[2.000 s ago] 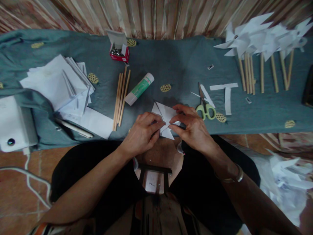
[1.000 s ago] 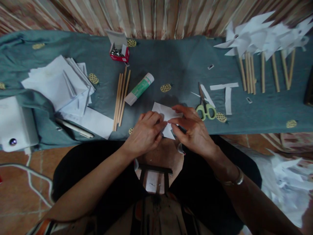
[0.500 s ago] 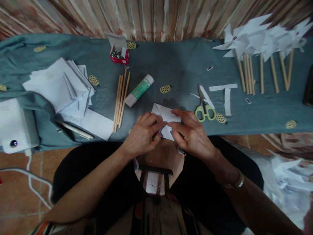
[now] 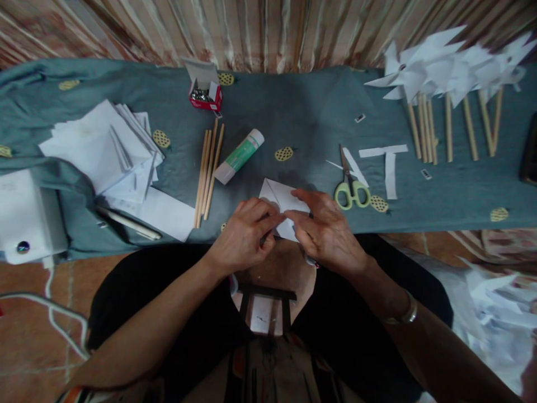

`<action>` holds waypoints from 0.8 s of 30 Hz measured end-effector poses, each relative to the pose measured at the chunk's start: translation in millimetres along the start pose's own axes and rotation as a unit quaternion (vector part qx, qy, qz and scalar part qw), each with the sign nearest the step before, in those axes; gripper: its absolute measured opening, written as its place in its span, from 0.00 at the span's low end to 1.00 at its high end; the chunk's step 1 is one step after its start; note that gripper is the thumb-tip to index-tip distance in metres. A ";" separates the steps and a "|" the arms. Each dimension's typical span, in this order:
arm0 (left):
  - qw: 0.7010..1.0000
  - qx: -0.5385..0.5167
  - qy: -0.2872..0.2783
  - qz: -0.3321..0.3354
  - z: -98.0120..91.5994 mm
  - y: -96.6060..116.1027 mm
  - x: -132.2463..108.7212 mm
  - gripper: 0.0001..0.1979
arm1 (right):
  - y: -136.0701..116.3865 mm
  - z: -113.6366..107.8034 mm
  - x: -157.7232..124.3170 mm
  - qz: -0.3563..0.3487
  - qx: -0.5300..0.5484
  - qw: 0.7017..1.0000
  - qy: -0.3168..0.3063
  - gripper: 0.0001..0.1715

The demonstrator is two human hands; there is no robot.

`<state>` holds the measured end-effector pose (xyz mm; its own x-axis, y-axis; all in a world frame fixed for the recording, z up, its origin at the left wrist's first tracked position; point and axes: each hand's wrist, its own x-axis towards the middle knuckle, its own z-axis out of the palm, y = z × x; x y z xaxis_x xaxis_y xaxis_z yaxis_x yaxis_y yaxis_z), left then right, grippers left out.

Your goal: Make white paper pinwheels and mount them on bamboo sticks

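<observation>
A small white folded paper (image 4: 287, 196) with crease lines lies at the table's front edge, between my hands. My left hand (image 4: 245, 232) is closed at its left side, thumb and fingers pinching the paper near the middle. From the right, my right hand (image 4: 325, 226) bends over the same sheet. Its thumb and a finger press near the centre, touching my left fingertips, while another finger rests on the upper part. The pinched bit of paper is mostly hidden under the fingers.
Left of the paper are a glue stick (image 4: 240, 157), several wooden sticks (image 4: 205, 173), a red box of metal pins (image 4: 205, 95) and a stack of white paper (image 4: 100, 145). To the right lie green-handled scissors (image 4: 351, 193), paper strips (image 4: 390, 173) and several paper pinwheels (image 4: 448, 70).
Both hands stay at the paper. The right fingers have shifted slightly left over it, and the left fingers have lowered a little.
</observation>
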<state>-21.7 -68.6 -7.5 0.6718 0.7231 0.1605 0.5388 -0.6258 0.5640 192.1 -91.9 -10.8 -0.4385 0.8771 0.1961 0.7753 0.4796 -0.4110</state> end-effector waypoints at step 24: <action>0.998 0.054 0.026 0.026 6.1 3.4 7.4 0.18 | 27.8 -8.2 10.0 0.179 0.082 0.973 0.118 0.11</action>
<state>-11.8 -67.2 -9.3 0.6742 0.7014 0.2312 0.5579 -0.6888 0.4628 213.0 -69.5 -13.0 -0.0218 0.9784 0.2055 0.7675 0.1481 -0.6237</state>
